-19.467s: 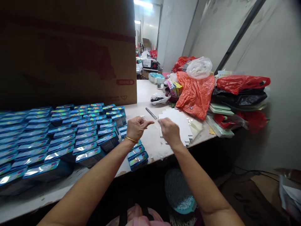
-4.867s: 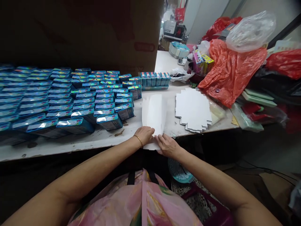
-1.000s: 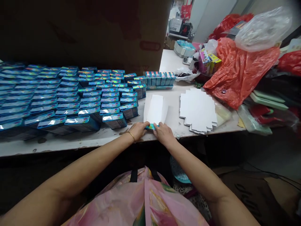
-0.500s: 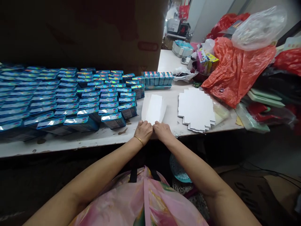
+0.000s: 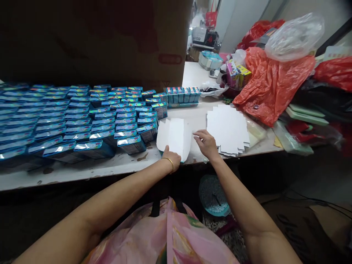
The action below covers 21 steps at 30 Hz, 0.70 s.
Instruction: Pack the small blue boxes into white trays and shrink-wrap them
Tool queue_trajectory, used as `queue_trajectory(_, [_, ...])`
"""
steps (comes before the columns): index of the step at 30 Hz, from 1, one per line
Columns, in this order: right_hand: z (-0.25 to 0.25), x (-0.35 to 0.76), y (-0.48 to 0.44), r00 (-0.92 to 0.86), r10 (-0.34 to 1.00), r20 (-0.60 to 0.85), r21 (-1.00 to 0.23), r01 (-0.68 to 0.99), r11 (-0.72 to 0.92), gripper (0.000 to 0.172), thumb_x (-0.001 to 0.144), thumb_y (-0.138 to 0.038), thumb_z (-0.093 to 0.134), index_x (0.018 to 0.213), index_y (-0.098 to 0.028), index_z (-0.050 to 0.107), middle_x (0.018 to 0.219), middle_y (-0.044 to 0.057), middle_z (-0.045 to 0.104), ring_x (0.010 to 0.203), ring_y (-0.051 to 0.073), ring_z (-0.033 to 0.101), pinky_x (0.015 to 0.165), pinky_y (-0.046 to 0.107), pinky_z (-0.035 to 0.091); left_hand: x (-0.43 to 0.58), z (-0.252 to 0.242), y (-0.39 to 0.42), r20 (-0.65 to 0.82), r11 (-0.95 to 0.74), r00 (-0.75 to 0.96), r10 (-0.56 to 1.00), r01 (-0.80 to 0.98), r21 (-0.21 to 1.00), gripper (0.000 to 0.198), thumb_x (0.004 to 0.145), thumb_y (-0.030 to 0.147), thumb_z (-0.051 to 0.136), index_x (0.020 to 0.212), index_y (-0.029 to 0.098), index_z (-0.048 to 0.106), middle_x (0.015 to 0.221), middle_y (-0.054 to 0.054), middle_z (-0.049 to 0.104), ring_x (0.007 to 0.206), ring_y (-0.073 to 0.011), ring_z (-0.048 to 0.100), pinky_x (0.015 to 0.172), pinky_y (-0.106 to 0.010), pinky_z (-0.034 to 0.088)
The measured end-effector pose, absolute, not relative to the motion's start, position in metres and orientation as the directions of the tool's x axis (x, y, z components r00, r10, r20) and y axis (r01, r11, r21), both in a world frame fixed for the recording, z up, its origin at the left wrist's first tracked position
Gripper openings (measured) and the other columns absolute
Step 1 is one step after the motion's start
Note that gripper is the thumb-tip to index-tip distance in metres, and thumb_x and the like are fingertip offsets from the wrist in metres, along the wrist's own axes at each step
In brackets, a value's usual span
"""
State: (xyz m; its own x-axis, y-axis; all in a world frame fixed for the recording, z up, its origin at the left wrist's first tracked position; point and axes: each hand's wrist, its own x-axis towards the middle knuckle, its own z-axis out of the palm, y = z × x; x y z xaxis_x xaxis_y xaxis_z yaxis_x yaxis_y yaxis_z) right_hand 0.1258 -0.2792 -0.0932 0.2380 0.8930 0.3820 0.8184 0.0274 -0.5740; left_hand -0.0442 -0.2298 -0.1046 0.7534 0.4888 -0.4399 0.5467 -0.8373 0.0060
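A small carton blank (image 5: pixel 176 134), white on its visible inside with its flaps opened out, lies near the table's front edge. My left hand (image 5: pixel 172 159) holds its near end, the thumb lying on the white card and the fingers at the front edge. Just right of the carton, my right hand (image 5: pixel 206 143) is off it, fingers loosely bent and slightly apart with nothing seen between them. Close by that hand on the right lies a stack of flat white card blanks (image 5: pixel 227 128).
Rows of blue boxes (image 5: pixel 101 126) fill the table's left side. A packed row of small blue boxes (image 5: pixel 183 96) sits behind the carton. A large brown cardboard box (image 5: pixel 110 44) stands at the back. Red plastic bags (image 5: pixel 271 82) pile up at right.
My right hand has let go of the carton's near end and moved right. My left hand has shifted slightly right, and the carton has turned and spread wider on the table.
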Motion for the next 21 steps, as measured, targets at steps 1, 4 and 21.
queue_trajectory(1, [-0.094, 0.13, -0.273, 0.26, 0.886, 0.385, -0.583, 0.813, 0.014, 0.026, 0.084, -0.028, 0.042, 0.098, -0.02, 0.063, 0.102, 0.005, 0.058, 0.076, 0.013, 0.056, 0.073, 0.027, 0.044, -0.046, -0.105, -0.234, -0.468, -0.845, 0.748, 0.471, 0.534, 0.003, 0.011, 0.064, 0.015, 0.058, 0.072, 0.015, 0.066, 0.081, -0.012, 0.068, 0.079, -0.0259, 0.061, 0.095, -0.055, 0.009])
queue_trajectory(4, [-0.095, 0.139, -0.249, 0.351, 0.867, 0.354, -0.539, 0.834, -0.118, 0.029, 0.083, -0.03, 0.042, 0.103, -0.019, 0.061, 0.107, 0.007, 0.057, 0.092, 0.018, 0.054, 0.082, 0.03, 0.041, -0.05, -0.104, -0.245, -0.507, -0.878, 0.76, 0.408, 0.479, 0.012, 0.012, 0.062, 0.016, 0.061, 0.072, 0.014, 0.066, 0.079, -0.013, 0.068, 0.08, -0.0265, 0.062, 0.096, -0.052, 0.015])
queue_trajectory(21, [-0.123, 0.113, -0.24, 0.443, 0.885, -0.142, -0.717, 0.57, -0.401, 0.047, 0.066, -0.017, 0.042, 0.11, -0.018, 0.058, 0.085, 0.002, 0.064, 0.065, 0.011, 0.057, 0.06, 0.02, 0.043, -0.078, -0.075, -0.164, 0.082, -0.584, 0.585, 0.807, 0.768, 0.263, 0.062, 0.075, 0.037, 0.054, 0.125, 0.005, 0.037, 0.128, -0.022, 0.042, 0.115, -0.0304, 0.042, 0.093, -0.039, 0.035])
